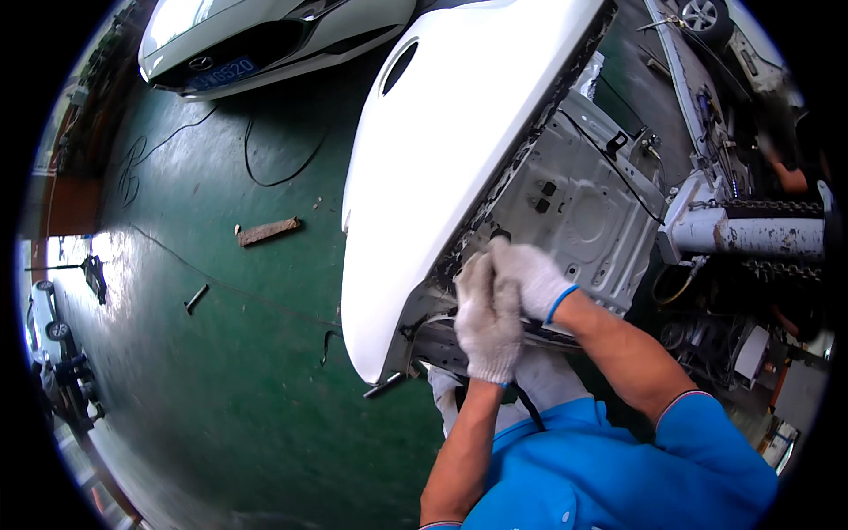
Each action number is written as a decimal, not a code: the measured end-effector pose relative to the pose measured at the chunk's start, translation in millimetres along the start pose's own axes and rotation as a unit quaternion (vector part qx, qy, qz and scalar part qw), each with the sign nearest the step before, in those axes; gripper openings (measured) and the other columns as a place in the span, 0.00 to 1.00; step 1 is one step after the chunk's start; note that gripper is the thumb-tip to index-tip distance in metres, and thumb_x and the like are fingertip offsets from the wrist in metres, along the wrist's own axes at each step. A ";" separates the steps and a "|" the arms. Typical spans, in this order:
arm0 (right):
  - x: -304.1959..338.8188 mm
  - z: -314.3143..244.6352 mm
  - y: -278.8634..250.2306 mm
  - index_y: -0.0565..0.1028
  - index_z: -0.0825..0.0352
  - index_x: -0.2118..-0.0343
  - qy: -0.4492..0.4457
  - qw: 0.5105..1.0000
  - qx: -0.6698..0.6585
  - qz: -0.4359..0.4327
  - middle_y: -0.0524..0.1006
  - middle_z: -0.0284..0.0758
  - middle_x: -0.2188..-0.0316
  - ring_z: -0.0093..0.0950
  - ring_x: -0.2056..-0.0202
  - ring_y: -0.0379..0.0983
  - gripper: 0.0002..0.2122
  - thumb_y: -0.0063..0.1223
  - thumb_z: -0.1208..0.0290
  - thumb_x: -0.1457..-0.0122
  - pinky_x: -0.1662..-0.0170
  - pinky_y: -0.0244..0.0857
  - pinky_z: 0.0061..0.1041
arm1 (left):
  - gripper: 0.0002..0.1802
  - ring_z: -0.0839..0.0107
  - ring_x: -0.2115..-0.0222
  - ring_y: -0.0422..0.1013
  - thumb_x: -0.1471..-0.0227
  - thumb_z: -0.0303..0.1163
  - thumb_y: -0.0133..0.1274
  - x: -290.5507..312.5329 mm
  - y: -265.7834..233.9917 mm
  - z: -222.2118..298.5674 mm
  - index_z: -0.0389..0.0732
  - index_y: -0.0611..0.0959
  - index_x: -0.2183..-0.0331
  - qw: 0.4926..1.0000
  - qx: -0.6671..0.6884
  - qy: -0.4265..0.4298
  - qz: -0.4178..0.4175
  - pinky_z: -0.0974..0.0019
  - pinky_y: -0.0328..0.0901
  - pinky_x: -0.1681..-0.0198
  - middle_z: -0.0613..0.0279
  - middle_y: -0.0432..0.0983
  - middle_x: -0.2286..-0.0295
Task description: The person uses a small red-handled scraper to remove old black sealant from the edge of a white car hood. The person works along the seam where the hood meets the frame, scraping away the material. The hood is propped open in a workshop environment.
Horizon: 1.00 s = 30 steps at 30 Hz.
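Both my hands wear pale knitted work gloves and are brought together over the inner edge of a white car body panel (pixel 415 168). My left hand (pixel 488 325) has its fingers closed and pointing away from me. Pressed against it, my right hand (pixel 528 276) is closed too, somewhat blurred. A small dark end (pixel 500 236) shows just beyond the right fingers; whatever it belongs to is hidden by the gloves. Right of the panel's torn, dark-smeared seam lies the bare grey metal floor (pixel 587 221) of the body, with small black fittings on it.
A thick chipped metal beam (pixel 751 237) with chains (pixel 760 205) stands to the right. On the green floor lie a wooden block (pixel 269 231), a hammer-like tool (pixel 196 299) and a black cable (pixel 274 181). A white car (pixel 274 44) is parked at the far left.
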State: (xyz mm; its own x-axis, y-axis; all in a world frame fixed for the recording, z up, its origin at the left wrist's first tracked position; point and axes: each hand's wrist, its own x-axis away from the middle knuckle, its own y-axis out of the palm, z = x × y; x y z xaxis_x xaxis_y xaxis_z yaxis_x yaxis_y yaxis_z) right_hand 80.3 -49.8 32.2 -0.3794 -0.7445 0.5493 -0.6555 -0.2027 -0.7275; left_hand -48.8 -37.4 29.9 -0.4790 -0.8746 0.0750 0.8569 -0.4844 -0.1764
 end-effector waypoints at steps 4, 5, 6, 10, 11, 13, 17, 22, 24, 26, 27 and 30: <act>-8.3 5.6 -0.2 0.72 0.71 0.58 0.066 0.995 -0.047 0.052 0.82 0.56 0.66 0.54 0.60 0.81 0.14 0.51 0.62 0.35 0.56 0.76 0.50 | 0.27 0.45 0.41 0.70 0.38 0.32 0.56 27.3 2.2 6.8 0.30 0.75 0.40 0.999 0.033 0.028 -0.004 0.53 0.63 0.36 0.37 0.71 0.42; -6.2 27.6 25.8 0.73 0.71 0.57 -0.018 1.000 -0.008 0.023 0.82 0.55 0.66 0.54 0.60 0.81 0.15 0.51 0.61 0.35 0.56 0.76 0.49 | 0.27 0.45 0.41 0.70 0.39 0.32 0.57 43.8 2.9 2.9 0.30 0.76 0.42 1.000 0.006 0.024 0.003 0.52 0.64 0.37 0.36 0.72 0.43; 3.3 41.4 51.5 0.73 0.71 0.56 -0.105 0.994 0.032 -0.011 0.82 0.55 0.66 0.54 0.61 0.81 0.16 0.51 0.60 0.35 0.57 0.76 0.49 | 0.24 0.47 0.44 0.72 0.40 0.29 0.58 61.0 -3.8 -12.9 0.30 0.78 0.44 0.998 -0.016 0.056 0.028 0.53 0.65 0.38 0.37 0.73 0.45; 27.5 -20.6 26.1 0.72 0.72 0.57 0.012 0.998 -0.016 -0.052 0.80 0.57 0.69 0.57 0.63 0.80 0.18 0.47 0.57 0.33 0.56 0.73 0.51 | 0.17 0.60 0.55 0.77 0.41 0.23 0.58 133.6 -84.6 -71.7 0.32 0.83 0.50 0.995 -0.072 -0.073 0.006 0.60 0.71 0.47 0.48 0.80 0.53; 23.1 -24.0 18.1 0.71 0.72 0.58 0.024 0.999 -0.034 -0.011 0.80 0.57 0.72 0.58 0.65 0.80 0.18 0.48 0.57 0.33 0.57 0.73 0.52 | 0.14 0.61 0.55 0.78 0.40 0.24 0.58 148.0 -104.0 -81.5 0.32 0.83 0.52 0.990 -0.076 -0.115 0.014 0.62 0.72 0.49 0.50 0.80 0.54; 8.3 -20.1 22.4 0.71 0.71 0.59 0.016 1.000 0.024 0.004 0.81 0.55 0.71 0.57 0.65 0.80 0.17 0.47 0.57 0.33 0.58 0.74 0.53 | 0.14 0.66 0.59 0.78 0.39 0.26 0.58 178.6 -133.8 -122.1 0.32 0.83 0.52 0.975 -0.118 -0.185 0.025 0.65 0.73 0.53 0.53 0.81 0.57; 22.3 -12.9 54.8 0.76 0.72 0.54 -0.056 0.968 0.141 -0.198 0.82 0.55 0.68 0.53 0.61 0.82 0.19 0.47 0.58 0.34 0.56 0.76 0.50 | 0.18 0.73 0.62 0.77 0.36 0.30 0.56 198.3 -159.7 -165.8 0.30 0.82 0.49 0.947 -0.023 -0.316 0.048 0.68 0.73 0.57 0.57 0.82 0.60; 12.2 -26.2 46.0 0.76 0.72 0.55 0.047 0.998 0.029 0.008 0.82 0.55 0.67 0.54 0.61 0.82 0.19 0.47 0.58 0.34 0.55 0.76 0.49 | 0.18 0.71 0.62 0.78 0.36 0.31 0.57 186.7 -150.8 -157.3 0.31 0.82 0.49 0.940 0.049 -0.332 0.054 0.67 0.73 0.56 0.55 0.83 0.60; 28.3 -18.4 67.5 0.76 0.72 0.55 0.028 0.989 0.098 -0.108 0.83 0.55 0.66 0.53 0.60 0.82 0.19 0.47 0.58 0.35 0.53 0.76 0.49 | 0.17 0.67 0.59 0.79 0.38 0.33 0.58 180.1 -147.2 -157.2 0.31 0.85 0.52 0.940 0.043 -0.338 0.023 0.64 0.72 0.52 0.52 0.85 0.59; 51.7 -3.7 77.4 0.77 0.73 0.55 -0.034 0.961 0.074 -0.263 0.82 0.58 0.63 0.54 0.57 0.81 0.20 0.48 0.59 0.38 0.49 0.73 0.47 | 0.17 0.69 0.61 0.79 0.38 0.33 0.58 176.4 -143.1 -153.2 0.32 0.85 0.52 0.939 0.062 -0.337 0.013 0.65 0.73 0.54 0.53 0.85 0.61; 60.9 -10.3 75.3 0.76 0.73 0.52 0.027 0.962 0.027 -0.271 0.82 0.59 0.62 0.54 0.55 0.80 0.22 0.49 0.58 0.39 0.48 0.72 0.46 | 0.17 0.70 0.61 0.79 0.37 0.34 0.58 178.6 -142.2 -156.1 0.32 0.85 0.52 0.941 0.061 -0.332 0.017 0.65 0.73 0.54 0.53 0.85 0.61; 80.7 4.3 89.0 0.73 0.74 0.46 0.065 0.966 -0.046 -0.246 0.81 0.59 0.58 0.53 0.53 0.79 0.27 0.53 0.56 0.42 0.47 0.71 0.44 | 0.17 0.70 0.61 0.79 0.37 0.34 0.58 171.2 -132.5 -152.4 0.32 0.85 0.52 0.937 0.055 -0.344 -0.016 0.65 0.73 0.55 0.54 0.85 0.61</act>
State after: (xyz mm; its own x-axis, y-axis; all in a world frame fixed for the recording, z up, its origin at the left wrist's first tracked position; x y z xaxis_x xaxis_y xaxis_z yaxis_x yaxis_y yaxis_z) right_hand -5.8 -130.6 10.0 -0.0815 -0.4856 0.8703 -0.8301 -0.4502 -0.3290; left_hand -273.4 -119.9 -83.5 -0.3005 -0.6471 0.7007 0.8772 -0.4759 -0.0634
